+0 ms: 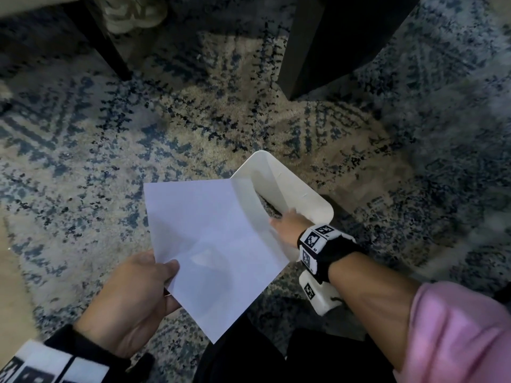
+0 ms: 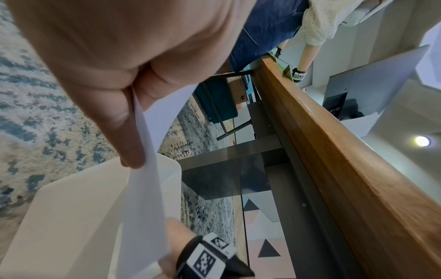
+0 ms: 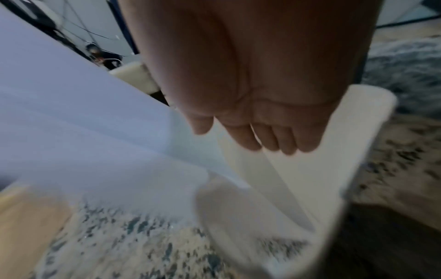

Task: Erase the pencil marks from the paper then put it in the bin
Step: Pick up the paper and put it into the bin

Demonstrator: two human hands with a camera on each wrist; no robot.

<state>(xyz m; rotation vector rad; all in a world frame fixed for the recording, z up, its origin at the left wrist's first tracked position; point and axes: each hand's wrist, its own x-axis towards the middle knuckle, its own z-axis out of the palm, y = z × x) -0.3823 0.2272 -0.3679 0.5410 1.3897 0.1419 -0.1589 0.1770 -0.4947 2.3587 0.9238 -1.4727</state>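
Note:
A blank white sheet of paper [image 1: 210, 239] hangs tilted over the left side of a white plastic bin [image 1: 307, 192] that stands on the rug. My left hand [image 1: 163, 272] pinches the sheet's near left corner, thumb on top. In the left wrist view the thumb [image 2: 130, 143] presses the paper [image 2: 148, 188] edge-on above the bin [image 2: 71, 207]. My right hand [image 1: 286, 220] reaches over the bin's opening beside the sheet's right edge. Its fingers [image 3: 262, 139] are straight and hold nothing above the bin's inner wall [image 3: 322, 160], with the paper [image 3: 71, 122] to their left.
A blue and beige patterned rug [image 1: 110, 161] covers the floor. Dark table legs [image 1: 318, 51] stand behind the bin, and a shoe [image 1: 130, 12] lies at the top. The wooden table edge [image 2: 334, 141] runs overhead, with another person [image 2: 298, 28] standing at it.

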